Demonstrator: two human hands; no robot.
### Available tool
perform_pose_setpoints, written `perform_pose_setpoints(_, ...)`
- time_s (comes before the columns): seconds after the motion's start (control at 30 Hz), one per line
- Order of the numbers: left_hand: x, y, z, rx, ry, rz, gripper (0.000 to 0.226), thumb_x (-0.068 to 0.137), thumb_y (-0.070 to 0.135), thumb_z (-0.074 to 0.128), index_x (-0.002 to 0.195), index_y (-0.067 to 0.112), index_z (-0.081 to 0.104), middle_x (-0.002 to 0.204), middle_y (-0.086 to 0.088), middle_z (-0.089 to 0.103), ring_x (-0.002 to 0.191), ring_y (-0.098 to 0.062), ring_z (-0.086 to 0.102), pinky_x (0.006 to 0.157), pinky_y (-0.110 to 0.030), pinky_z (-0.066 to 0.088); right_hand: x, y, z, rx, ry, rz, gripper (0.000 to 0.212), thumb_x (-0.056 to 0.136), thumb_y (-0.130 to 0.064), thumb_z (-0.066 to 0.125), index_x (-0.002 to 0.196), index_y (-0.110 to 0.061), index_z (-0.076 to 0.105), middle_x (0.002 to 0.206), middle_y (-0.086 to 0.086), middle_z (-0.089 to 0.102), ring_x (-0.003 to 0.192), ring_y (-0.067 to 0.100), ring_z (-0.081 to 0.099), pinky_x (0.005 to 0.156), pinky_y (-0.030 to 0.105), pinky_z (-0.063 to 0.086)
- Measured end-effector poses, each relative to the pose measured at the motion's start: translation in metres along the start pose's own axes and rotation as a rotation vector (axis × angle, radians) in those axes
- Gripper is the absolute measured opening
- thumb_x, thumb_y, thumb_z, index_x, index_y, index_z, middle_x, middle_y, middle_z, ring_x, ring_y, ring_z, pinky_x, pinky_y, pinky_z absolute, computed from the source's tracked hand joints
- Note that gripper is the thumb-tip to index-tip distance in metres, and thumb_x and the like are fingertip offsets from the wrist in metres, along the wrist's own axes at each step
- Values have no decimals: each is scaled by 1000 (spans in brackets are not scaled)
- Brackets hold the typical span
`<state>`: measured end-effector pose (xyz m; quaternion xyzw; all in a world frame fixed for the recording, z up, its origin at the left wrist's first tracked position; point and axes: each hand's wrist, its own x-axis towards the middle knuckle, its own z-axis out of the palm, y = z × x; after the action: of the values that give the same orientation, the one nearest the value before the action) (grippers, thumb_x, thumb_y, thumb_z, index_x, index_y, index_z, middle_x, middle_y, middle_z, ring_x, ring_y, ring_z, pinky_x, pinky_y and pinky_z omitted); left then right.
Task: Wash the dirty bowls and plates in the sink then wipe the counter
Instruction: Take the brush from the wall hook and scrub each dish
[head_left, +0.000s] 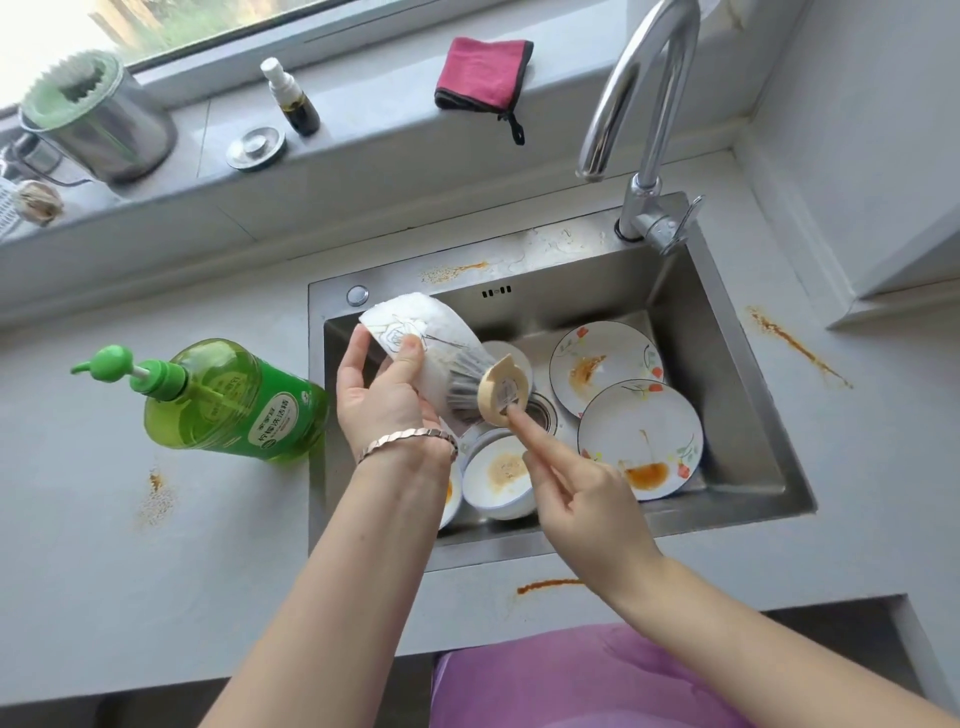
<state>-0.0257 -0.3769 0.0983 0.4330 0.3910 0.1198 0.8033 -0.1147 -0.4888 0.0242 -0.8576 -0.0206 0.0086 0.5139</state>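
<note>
Left hand (387, 395) is raised over the left part of the sink (691, 291), palm up. The thumb lies across the face of a white rose-pattern plate (441, 322) and the fingers are behind its rim, gripping it. Plate is tilted, clear of the sink floor. A silver bracelet (410, 441) sits on that wrist, and the forearm comes in from lower left.

Right hand (587, 499) reaches in from lower right, wrist bent slightly. The index finger is straight, its tip on the wooden head of a round dish brush (485, 382); the other fingers are curled under and seem to hold the brush, but the handle is hidden. Grey bristles press against the plate's lower face.

Still in the basin: two flower-print plates with orange sauce, one at the back (605, 364) and one nearer (641, 439), overlapping. A white bowl (496, 478) with residue sits under the hands.

The grey counter (156, 571) has orange smears (795, 343). A green detergent bottle (234, 400) lies just left of the sink. A pink cloth (483, 73) is on the window ledge.
</note>
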Motion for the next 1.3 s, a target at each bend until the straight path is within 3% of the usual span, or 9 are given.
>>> perform_pose_setpoints(0.1, -3, 0, -1, 0, 7, 2, 47, 83, -10, 57, 120, 18, 53, 87, -2, 65, 96, -21, 64, 83, -32, 54, -4, 9, 0, 61, -37, 71, 52, 95, -26, 41, 119, -70, 32, 47, -4, 41, 45, 10, 36, 49, 28, 29)
perform_pose_setpoints(0.23, -5, -1, 0, -21, 10, -22, 47, 84, -10, 55, 122, 17, 53, 91, -5, 65, 80, -15, 66, 66, -24, 58, 6, -8, 0, 0, 6, -25, 45, 90, -30, 38, 135, -38, 36, 46, -16, 23, 45, 2, 34, 49, 17, 25)
perform_pose_setpoints(0.43, -2, 7, 7, -124, 38, 2, 44, 83, -11, 57, 111, 23, 53, 93, -6, 63, 84, -17, 63, 65, -25, 56, -19, 11, 5, 26, -171, 118, 58, 95, -25, 43, 109, -80, 30, 52, -13, 51, 52, 11, 42, 54, 35, 36)
perform_pose_setpoints(0.57, -5, 8, 10, -119, -17, 27, 40, 83, -11, 57, 104, 22, 55, 99, -9, 66, 92, -20, 65, 69, -26, 58, -7, -5, 8, 220, -136, 277, 48, 98, -21, 43, 111, -68, 42, 110, -10, 67, 104, 18, 58, 92, 39, 46)
perform_pose_setpoints(0.67, -1, 15, 16, -162, -16, 23, 41, 83, -10, 58, 110, 21, 54, 115, -14, 63, 95, -22, 65, 78, -32, 57, -3, -13, 1, 303, -109, 261, 46, 99, -21, 42, 114, -64, 40, 110, -38, 57, 111, 10, 52, 97, 36, 40)
perform_pose_setpoints(0.77, -5, 11, 19, -124, -16, 34, 49, 83, -11, 58, 123, 17, 54, 96, -7, 66, 82, -16, 65, 76, -32, 57, -6, -19, 0, 287, -60, 191, 53, 98, -18, 43, 114, -68, 40, 116, 12, 59, 99, 33, 57, 91, 45, 45)
perform_pose_setpoints(0.83, -7, 7, 19, -113, 30, 19, 50, 82, -12, 58, 124, 16, 55, 82, 0, 64, 75, -13, 64, 74, -33, 56, -5, -20, 1, 273, -52, 193, 54, 98, -16, 43, 114, -67, 40, 113, 22, 58, 104, 35, 52, 91, 48, 42)
perform_pose_setpoints(1.0, -3, 3, 9, -114, 64, -45, 47, 82, -13, 57, 117, 18, 55, 87, -3, 62, 73, -15, 63, 70, -31, 58, 3, -13, -4, 440, -39, 302, 47, 98, -17, 42, 113, -62, 40, 113, -46, 48, 117, -21, 41, 105, 13, 34)
perform_pose_setpoints(1.3, 7, 4, 1, -158, 110, -75, 51, 84, -13, 55, 124, 18, 51, 101, -10, 58, 73, -17, 61, 75, -37, 55, 2, -21, 0, 515, -76, 352, 44, 98, -13, 42, 122, -49, 41, 106, -32, 57, 83, -19, 54, 87, 3, 40)
